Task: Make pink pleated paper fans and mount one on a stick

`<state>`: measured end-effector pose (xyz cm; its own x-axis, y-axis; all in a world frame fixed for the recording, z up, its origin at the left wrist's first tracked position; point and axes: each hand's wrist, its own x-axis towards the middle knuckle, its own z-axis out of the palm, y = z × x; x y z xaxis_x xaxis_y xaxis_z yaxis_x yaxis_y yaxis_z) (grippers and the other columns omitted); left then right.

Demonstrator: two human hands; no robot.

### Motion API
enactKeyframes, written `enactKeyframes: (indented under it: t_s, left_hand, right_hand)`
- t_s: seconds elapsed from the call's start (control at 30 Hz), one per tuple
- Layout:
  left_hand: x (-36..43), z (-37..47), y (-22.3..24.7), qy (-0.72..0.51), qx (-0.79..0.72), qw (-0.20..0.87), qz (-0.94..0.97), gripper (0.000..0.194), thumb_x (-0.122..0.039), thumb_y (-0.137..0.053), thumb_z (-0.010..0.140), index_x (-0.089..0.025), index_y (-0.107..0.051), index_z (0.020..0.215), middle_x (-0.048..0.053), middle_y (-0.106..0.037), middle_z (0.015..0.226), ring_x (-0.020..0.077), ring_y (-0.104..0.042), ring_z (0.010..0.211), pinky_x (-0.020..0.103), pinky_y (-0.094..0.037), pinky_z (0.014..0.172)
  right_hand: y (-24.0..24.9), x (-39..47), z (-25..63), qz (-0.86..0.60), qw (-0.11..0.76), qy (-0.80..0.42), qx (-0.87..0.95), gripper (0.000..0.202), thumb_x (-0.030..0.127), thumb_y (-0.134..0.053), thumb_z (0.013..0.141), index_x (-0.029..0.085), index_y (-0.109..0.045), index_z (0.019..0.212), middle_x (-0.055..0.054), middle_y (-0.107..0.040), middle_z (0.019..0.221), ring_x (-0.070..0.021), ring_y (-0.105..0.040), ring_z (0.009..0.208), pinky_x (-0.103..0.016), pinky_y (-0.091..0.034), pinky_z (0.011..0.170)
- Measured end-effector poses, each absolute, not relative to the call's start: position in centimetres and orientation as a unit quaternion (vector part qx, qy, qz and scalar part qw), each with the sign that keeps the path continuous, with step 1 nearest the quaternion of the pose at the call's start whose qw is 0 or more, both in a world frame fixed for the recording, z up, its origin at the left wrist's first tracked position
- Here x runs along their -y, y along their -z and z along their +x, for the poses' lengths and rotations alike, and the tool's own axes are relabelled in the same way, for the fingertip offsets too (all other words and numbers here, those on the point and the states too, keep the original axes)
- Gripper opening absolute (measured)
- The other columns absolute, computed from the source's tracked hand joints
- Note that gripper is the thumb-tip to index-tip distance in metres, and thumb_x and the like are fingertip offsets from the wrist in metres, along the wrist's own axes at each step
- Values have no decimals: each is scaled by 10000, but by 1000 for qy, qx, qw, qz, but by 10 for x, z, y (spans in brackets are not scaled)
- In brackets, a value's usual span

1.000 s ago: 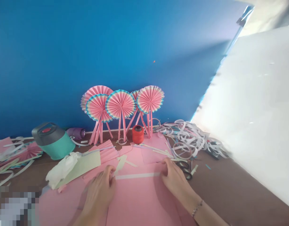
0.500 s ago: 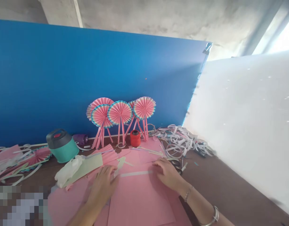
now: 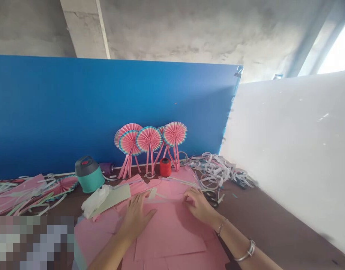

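A pink paper sheet (image 3: 169,232) lies between my hands on top of other pink sheets. My left hand (image 3: 135,219) rests flat along its left side, thumb spread from the fingers. At the sheet's far right corner, my right hand (image 3: 199,206) has its fingers curled, with thumb and forefinger pinching the edge. A thin pale strip (image 3: 168,200) shows faintly along the far edge. Just past my left fingertips is a short pale green paper strip (image 3: 152,193). Black-handled scissors (image 3: 212,198) lie right beside my right hand, partly hidden.
Pink pleated paper fans (image 3: 149,139) stand against the blue panel (image 3: 77,105). Before them sits a red thread spool (image 3: 165,167). A teal, grey-lidded container (image 3: 90,176) and a crumpled white plastic bag (image 3: 96,200) are left. Tangled paper strips (image 3: 214,167) are heaped back right.
The pink sheet has slid away from me, and its far edge now covers most of the white strip. My left thumb has spread onto the sheet. The view has tilted up.
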<state>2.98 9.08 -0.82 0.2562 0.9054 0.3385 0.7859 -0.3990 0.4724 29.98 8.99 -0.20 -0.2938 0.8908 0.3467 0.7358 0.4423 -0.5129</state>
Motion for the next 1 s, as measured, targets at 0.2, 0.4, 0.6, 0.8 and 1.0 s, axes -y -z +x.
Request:
enactKeyframes:
  t_s: [0.2, 0.4, 0.6, 0.8, 1.0]
  left_hand:
    - [-88, 32, -6, -309, -512, 75, 798, 152, -241, -504, 856, -221, -620, 760, 11, -665, 808, 204, -582, 866, 381, -370, 839]
    - [-81, 38, -11, -330, -477, 63, 812, 151, -215, -520, 861, -226, -635, 763, -3, -666, 797, 186, -587, 846, 363, -352, 835]
    - [-80, 36, -9, -330, -461, 72, 821, 207, -217, -476, 894, -219, -625, 750, 3, -665, 771, 182, -584, 806, 366, -346, 818]
    - [-88, 27, -8, -317, -489, 152, 798, 189, -258, -477, 854, -220, -622, 739, 16, -679, 801, 201, -595, 839, 397, -361, 876]
    - [-101, 20, 1, -320, -538, 202, 753, 197, -312, -496, 814, -228, -651, 725, 5, -694, 813, 210, -610, 849, 395, -376, 901]
  right_hand:
    - [-10, -84, 295, -512, 294, -98, 801, 143, 123, -517, 783, 181, -582, 896, -61, -642, 947, -215, -545, 930, -386, -351, 850]
    - [-39, -77, 255, -447, 234, -39, 862, 254, 303, -611, 805, 218, -623, 1044, -55, -656, 1051, -227, -530, 1030, -394, -301, 929]
    - [-48, -91, 220, -436, 174, -41, 882, 164, 266, -569, 845, 207, -657, 720, -19, -687, 762, -190, -577, 833, -353, -330, 824]
    - [-35, -108, 254, -465, 178, -67, 865, 160, 261, -600, 813, 197, -684, 693, -27, -698, 727, -186, -598, 795, -349, -349, 838]
    - [-22, -124, 299, -524, 250, -244, 777, 186, 284, -566, 772, 168, -681, 683, -11, -653, 668, -137, -540, 627, -251, -395, 621]
